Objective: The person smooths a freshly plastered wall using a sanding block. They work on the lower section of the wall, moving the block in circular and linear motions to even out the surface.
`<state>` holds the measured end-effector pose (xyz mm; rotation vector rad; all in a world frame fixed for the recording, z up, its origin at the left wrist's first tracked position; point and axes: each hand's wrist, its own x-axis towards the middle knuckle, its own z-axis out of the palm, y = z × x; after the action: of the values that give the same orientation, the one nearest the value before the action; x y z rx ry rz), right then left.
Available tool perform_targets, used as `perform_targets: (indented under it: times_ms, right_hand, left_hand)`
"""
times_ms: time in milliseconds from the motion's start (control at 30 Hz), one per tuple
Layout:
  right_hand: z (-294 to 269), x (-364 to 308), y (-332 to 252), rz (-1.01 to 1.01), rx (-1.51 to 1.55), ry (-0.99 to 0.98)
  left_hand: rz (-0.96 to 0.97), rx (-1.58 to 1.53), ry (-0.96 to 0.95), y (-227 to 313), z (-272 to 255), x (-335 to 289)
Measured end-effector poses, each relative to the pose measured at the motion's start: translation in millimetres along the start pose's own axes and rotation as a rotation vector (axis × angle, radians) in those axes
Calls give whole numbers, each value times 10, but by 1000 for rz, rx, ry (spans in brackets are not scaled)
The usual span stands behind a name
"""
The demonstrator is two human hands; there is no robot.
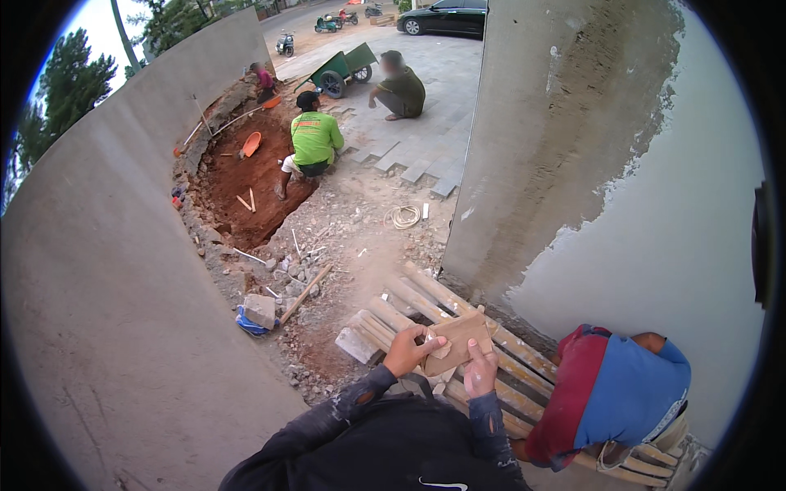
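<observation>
From where I stand, the left hand (412, 350) and the right hand (481, 371) together grip a brown sheet (460, 334), above the bamboo poles (524, 352). What the green cart (360, 59) contains, I cannot tell; the green shirt (313, 137) bears small writing.

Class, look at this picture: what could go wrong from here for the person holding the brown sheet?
If dropped, the brown sheet, held by the left hand and right hand, might slip between the gapped wooden poles below. The right forearm might bump the co-worker bending close by.
</observation>
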<state>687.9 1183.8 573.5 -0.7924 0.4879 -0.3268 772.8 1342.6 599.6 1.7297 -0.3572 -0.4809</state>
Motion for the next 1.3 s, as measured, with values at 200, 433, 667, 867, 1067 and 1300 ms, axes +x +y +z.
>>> perform_targets:
  times_ms: [200,433,667,867,1067,1300]
  right_hand:
    - [-192,148,-82,-83,-146,25]
    - [228,131,-296,-32,-146,76]
    - [555,366,-152,-70,140,-186]
    - [788,562,-108,-27,405,-199]
    - [698,595,124,-118,348,188]
    - [572,370,-16,-359,149,634]
  left_hand:
    - [77,49,-59,47,220,-31]
    - [469,521,401,385,347,225]
    - [789,676,241,460,352,233]
    - [715,571,143,523,-4,307]
    - [727,454,240,403,-537,537]
    - [781,268,260,853,-615,1134]
